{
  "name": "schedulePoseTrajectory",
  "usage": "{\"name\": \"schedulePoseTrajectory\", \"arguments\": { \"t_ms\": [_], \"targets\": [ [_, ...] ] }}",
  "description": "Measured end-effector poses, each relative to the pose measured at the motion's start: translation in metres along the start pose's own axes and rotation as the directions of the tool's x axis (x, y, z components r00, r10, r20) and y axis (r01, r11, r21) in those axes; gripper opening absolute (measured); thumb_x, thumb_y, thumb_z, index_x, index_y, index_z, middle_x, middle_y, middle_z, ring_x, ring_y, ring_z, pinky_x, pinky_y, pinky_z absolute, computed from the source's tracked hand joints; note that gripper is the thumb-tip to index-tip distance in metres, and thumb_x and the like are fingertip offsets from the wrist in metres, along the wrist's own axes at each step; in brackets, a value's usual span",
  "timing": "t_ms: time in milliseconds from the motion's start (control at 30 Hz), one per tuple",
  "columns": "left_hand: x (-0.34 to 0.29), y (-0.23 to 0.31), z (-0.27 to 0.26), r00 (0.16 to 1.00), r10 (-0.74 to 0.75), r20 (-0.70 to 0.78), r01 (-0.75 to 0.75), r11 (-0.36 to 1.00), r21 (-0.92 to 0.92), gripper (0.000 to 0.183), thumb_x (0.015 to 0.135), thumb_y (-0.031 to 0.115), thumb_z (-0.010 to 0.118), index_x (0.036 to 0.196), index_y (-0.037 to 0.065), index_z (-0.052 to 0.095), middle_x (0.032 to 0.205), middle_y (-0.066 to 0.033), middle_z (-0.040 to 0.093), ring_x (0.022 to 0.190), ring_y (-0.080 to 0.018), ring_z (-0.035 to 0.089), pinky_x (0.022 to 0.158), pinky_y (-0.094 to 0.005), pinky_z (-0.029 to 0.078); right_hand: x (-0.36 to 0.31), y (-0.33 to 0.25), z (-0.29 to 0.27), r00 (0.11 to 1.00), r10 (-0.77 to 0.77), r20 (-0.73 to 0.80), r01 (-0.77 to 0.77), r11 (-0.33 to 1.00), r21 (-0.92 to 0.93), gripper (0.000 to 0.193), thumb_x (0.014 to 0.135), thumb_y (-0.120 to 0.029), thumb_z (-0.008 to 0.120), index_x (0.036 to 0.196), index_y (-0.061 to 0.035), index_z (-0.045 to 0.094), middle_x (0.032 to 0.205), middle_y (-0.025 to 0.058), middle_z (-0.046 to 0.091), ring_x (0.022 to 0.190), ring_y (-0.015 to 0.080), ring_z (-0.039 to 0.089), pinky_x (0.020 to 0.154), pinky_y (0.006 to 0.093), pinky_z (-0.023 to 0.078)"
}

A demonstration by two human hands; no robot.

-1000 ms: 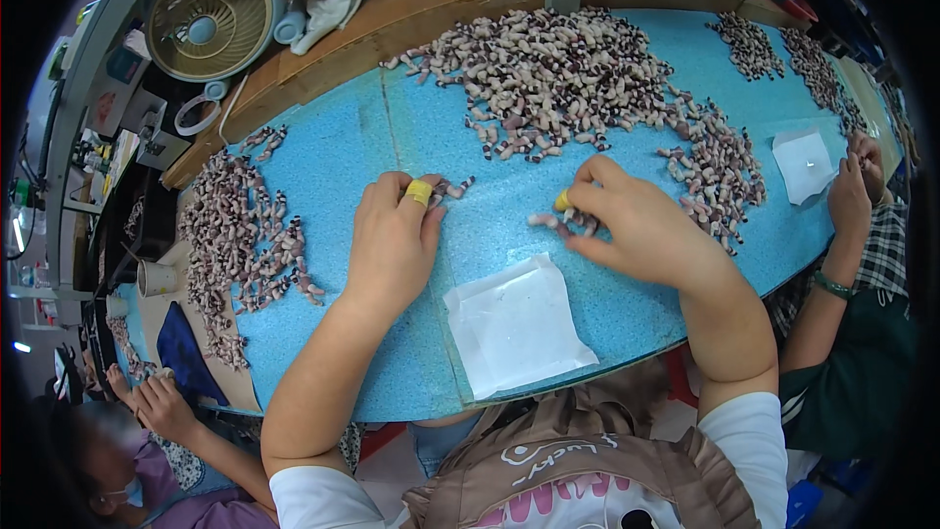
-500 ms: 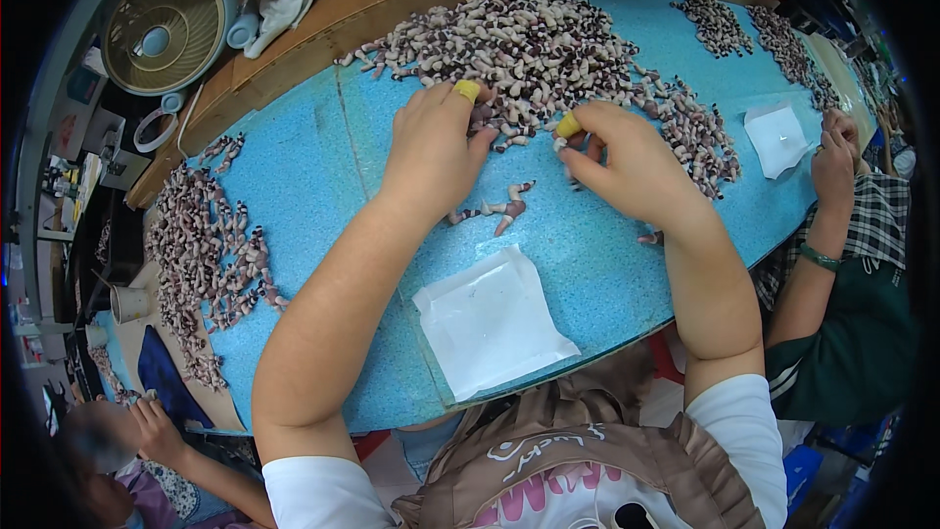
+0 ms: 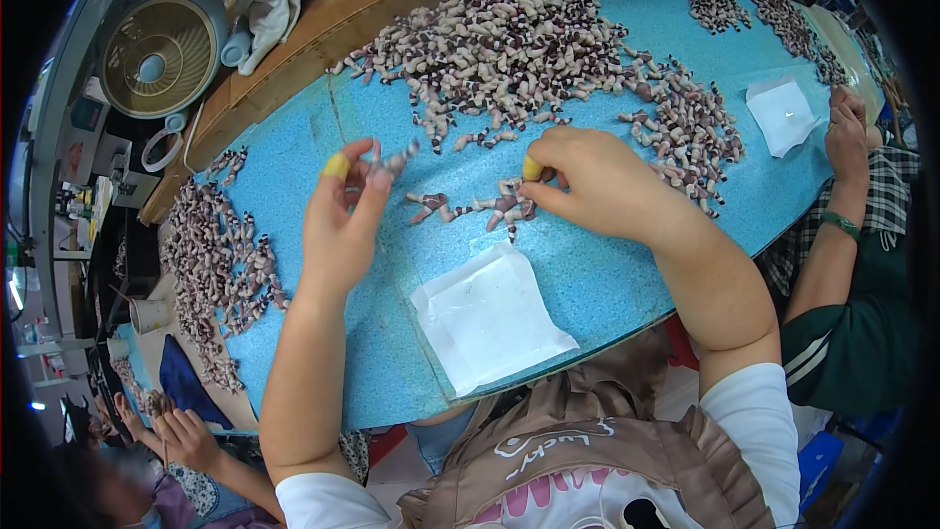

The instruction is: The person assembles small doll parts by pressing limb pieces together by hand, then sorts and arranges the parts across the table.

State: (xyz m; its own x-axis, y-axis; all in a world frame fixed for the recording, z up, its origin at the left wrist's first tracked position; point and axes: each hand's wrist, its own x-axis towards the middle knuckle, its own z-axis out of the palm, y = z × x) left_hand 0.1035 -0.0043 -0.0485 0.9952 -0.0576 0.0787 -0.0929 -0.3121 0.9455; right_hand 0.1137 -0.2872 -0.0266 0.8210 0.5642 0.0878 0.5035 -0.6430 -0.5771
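Observation:
My left hand (image 3: 343, 220), with a yellow wrap on one finger, is raised over the blue tabletop (image 3: 323, 353). Between its fingers is a small cream-and-mauve doll-like piece (image 3: 397, 159), blurred by motion. My right hand (image 3: 597, 181), also yellow-wrapped, has thumb and finger pinched on a similar doll-like piece (image 3: 507, 201) at table level. Beside that lies another loose piece (image 3: 431, 204). Beyond both hands spreads a large heap of such pieces (image 3: 509, 49) in cream, mauve and dark purple. Nearer me is a white paper sheet (image 3: 494, 318).
More pieces lie in a left-hand heap (image 3: 206, 264) and a right-hand heap (image 3: 695, 127). A fan (image 3: 162, 39) stands on the wooden ledge (image 3: 294, 54) at far left. Co-workers' hands show at right (image 3: 847, 137) and lower left (image 3: 186, 441); another white sheet (image 3: 781, 118) lies at right.
My left hand has moved left and toward me, away from the large heap, with a piece in its fingers. My right hand has shifted left and nearer, down to the loose pieces.

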Motion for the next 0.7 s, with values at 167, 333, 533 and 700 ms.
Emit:
{"name": "schedulePoseTrajectory", "arguments": {
  "t_ms": [167, 333, 533, 700],
  "targets": [
    [-0.019, 0.006, 0.01, 0.993, 0.117, -0.031, -0.104, 0.957, 0.269, 0.036, 0.089, 0.017, 0.063, 0.122, 0.004, 0.053, 0.119, -0.0103, 0.05, 0.097, -0.0177, 0.055, 0.084, -0.0302, 0.045, 0.005, -0.014, 0.026, 0.987, -0.111, -0.114, 0.112, 0.994, 0.004, 0.024, 0.08, -0.017, 0.069, 0.1, -0.0027, 0.064, 0.092, 0.0132, 0.06, 0.079, 0.0269, 0.06, 0.066, 0.0367, 0.048],
    [-0.022, 0.009, 0.024, 0.938, 0.339, 0.075, -0.332, 0.812, 0.48, 0.054, 0.082, 0.027, 0.07, 0.128, 0.007, 0.051, 0.134, -0.0169, 0.042, 0.122, -0.0348, 0.043, 0.101, -0.0435, 0.035, 0.008, -0.021, 0.027, 0.977, -0.172, -0.123, 0.186, 0.977, 0.105, 0.028, 0.08, -0.015, 0.069, 0.104, -0.0028, 0.063, 0.089, 0.0126, 0.059, 0.077, 0.0278, 0.059, 0.065, 0.0367, 0.047],
    [-0.024, 0.011, 0.027, 0.893, 0.406, 0.193, -0.446, 0.751, 0.487, 0.064, 0.076, 0.037, 0.075, 0.13, 0.012, 0.052, 0.137, -0.0157, 0.042, 0.127, -0.0375, 0.039, 0.104, -0.0495, 0.028, 0.016, -0.032, 0.035, 0.997, -0.055, -0.055, 0.056, 0.998, 0.009, 0.019, 0.081, -0.015, 0.067, 0.096, -0.0039, 0.064, 0.085, 0.0121, 0.06, 0.08, 0.0311, 0.059, 0.068, 0.0407, 0.048],
    [-0.027, 0.004, 0.019, 0.889, 0.396, 0.231, -0.456, 0.704, 0.545, 0.044, 0.074, 0.027, 0.075, 0.113, 0.012, 0.061, 0.128, -0.0102, 0.053, 0.125, -0.0368, 0.041, 0.103, -0.0494, 0.031, 0.046, -0.039, 0.014, 0.97, -0.19, -0.154, 0.147, 0.957, -0.251, 0.013, 0.081, -0.012, 0.061, 0.092, -0.0059, 0.066, 0.086, 0.0121, 0.061, 0.085, 0.0322, 0.059, 0.073, 0.0448, 0.047]
  ]
}}
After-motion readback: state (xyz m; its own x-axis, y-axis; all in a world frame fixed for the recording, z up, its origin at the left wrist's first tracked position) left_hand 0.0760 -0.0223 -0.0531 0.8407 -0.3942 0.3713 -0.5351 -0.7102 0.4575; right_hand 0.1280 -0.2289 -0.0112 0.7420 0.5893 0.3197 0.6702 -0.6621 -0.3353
